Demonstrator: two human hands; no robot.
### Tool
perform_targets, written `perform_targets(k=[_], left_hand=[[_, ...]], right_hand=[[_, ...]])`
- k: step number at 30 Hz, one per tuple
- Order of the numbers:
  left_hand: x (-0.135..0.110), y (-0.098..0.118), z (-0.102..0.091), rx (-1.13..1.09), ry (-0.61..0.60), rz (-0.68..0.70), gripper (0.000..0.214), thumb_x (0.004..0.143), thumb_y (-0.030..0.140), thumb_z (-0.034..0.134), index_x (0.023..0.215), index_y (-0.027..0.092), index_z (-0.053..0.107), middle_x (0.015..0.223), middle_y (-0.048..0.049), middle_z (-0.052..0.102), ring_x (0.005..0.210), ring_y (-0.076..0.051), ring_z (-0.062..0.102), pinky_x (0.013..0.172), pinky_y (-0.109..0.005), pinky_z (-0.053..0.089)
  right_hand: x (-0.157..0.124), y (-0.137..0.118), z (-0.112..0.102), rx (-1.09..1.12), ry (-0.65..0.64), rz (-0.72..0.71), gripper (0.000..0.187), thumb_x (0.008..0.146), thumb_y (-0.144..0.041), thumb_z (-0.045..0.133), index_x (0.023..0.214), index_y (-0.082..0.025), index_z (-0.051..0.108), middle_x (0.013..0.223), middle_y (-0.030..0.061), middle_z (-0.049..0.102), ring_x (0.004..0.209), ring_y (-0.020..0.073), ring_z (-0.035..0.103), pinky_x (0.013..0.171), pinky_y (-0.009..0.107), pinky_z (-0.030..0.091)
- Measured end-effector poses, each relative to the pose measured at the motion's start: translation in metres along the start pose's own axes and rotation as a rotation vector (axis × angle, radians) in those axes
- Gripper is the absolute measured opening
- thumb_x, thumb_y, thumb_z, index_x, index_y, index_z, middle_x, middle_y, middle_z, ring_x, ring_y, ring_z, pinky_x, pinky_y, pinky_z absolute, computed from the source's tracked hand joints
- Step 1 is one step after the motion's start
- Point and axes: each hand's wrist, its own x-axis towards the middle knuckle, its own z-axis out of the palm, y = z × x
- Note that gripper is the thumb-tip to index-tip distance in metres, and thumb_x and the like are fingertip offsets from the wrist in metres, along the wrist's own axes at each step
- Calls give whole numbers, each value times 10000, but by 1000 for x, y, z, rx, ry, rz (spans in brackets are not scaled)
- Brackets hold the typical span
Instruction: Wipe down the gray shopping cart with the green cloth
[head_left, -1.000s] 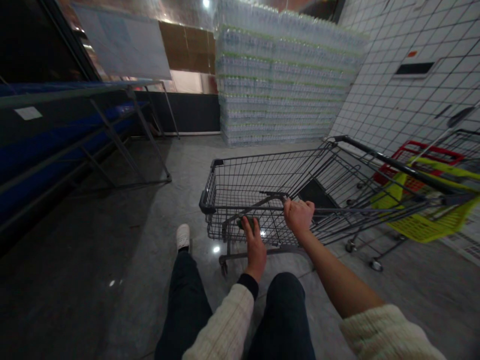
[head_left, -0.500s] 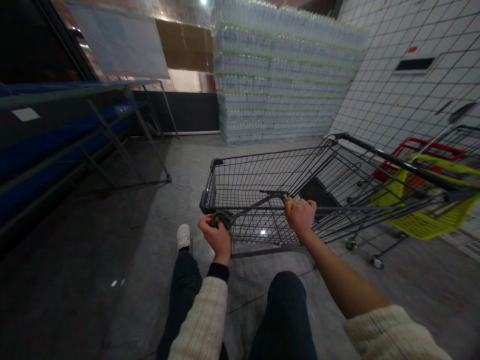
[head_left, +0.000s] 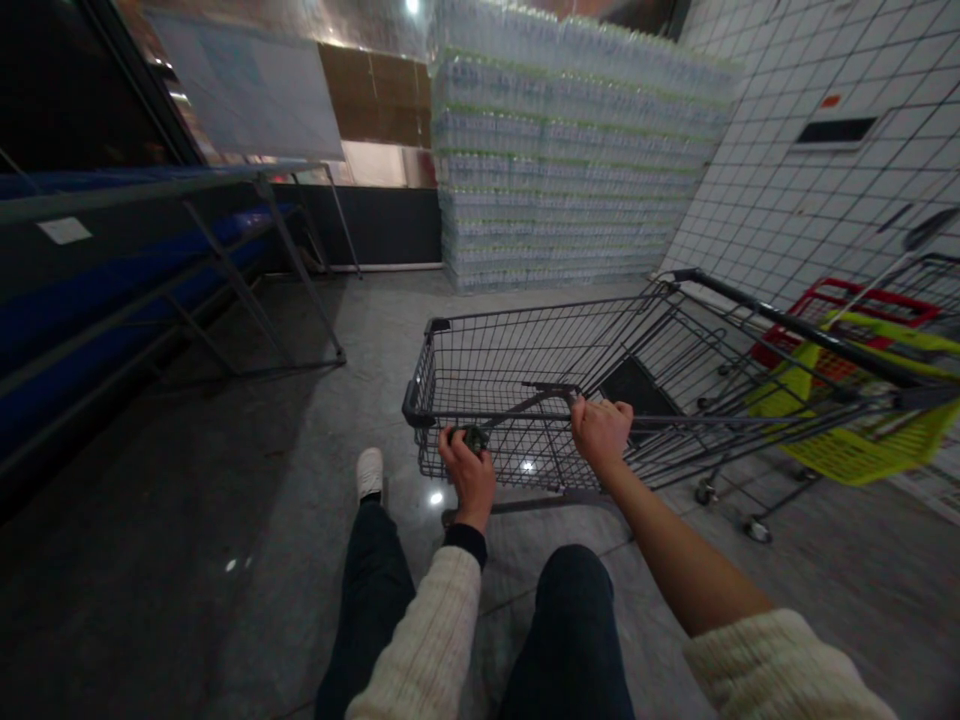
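Note:
My left hand (head_left: 469, 475) sits at the near edge of a wire shopping cart (head_left: 517, 350), closed around a small dark green coiled cord (head_left: 474, 437). The cord shows only between my fingers, and the rest is hidden. My right hand (head_left: 601, 432) grips the cart's near top wire bar. The cart's dark metal basket stands in front of my knees, and I see no goods in it.
Shrink-wrapped bottled water (head_left: 562, 150) is stacked high ahead. A white tiled wall (head_left: 810, 200) runs along the right, beside another cart with a yellow basket (head_left: 847, 450) and a red basket (head_left: 847, 310). A metal-framed blue shelf (head_left: 150, 260) stands left.
My left hand has swung back to the right with the green cord since half a second ago, ending nearer the cart's middle. My right hand stays on the bar.

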Motion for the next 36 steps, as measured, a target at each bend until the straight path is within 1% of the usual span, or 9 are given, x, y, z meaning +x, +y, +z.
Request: perform_targets(k=[4,7,11,16,20,23,27,31,36], left_hand=[[13,-21,-30,41,56,46,353,799,73,508,1135,174,541,1234,-127,363,1187,-245,443,1053,-456,396],[27,-29,-40,82,103,117,352,837,102,493,1163,187,592,1227,-119,386,1189,-238,428,1072,-446,369],[23,-52,-34,140,-18,158,320,816,100,479,1067,187,658,1201,-119,453,1202,-268,410,1059,-501,366],[3,-81,-38,122,-125,111,358,776,75,445,1032,182,671,1114,-107,522,1112,-251,494,973,-470,459],[20,-60,-46,75,-82,321,341,853,105,439,1110,209,638,1174,-101,536,1146,-226,492,1001,-439,442],[34,-43,-40,87,-101,451,295,889,129,443,1087,215,644,1168,-94,560,1158,-220,480,1019,-440,419],[20,-57,-31,206,-187,425,283,877,113,451,984,205,696,1090,-101,580,1090,-234,496,966,-431,454],[3,-70,-39,241,-216,438,305,860,81,438,976,183,701,1048,-107,571,1023,-232,516,889,-406,495],[26,-23,-40,116,-92,569,306,902,113,455,1069,239,678,1127,-84,559,1120,-226,480,981,-424,429]], right_hand=[[-1,0,-2,14,10,-13,492,968,-289,356,584,-162,635,596,72,662,659,175,536,761,353,238],[-2,0,-3,13,15,0,485,967,-291,362,587,-160,632,599,70,663,654,173,539,766,355,241],[-2,0,-2,4,-1,0,489,972,-287,355,588,-157,628,613,71,668,650,171,533,767,359,239],[1,-2,1,-1,12,-4,480,970,-288,367,584,-160,621,597,67,660,657,172,526,769,358,239],[-1,-1,3,8,27,-16,477,974,-291,361,593,-162,618,608,61,664,655,168,519,768,358,235],[-2,1,3,9,26,-21,476,975,-291,358,600,-160,619,621,60,669,654,166,517,767,358,235],[-2,2,3,10,25,-29,481,971,-285,363,579,-162,614,606,59,662,645,165,515,761,356,235],[0,0,3,5,40,-16,475,959,-286,379,565,-165,615,578,64,649,632,168,508,752,354,232],[-1,0,1,5,47,-10,467,959,-284,379,582,-162,626,585,59,652,630,164,508,768,352,237]])
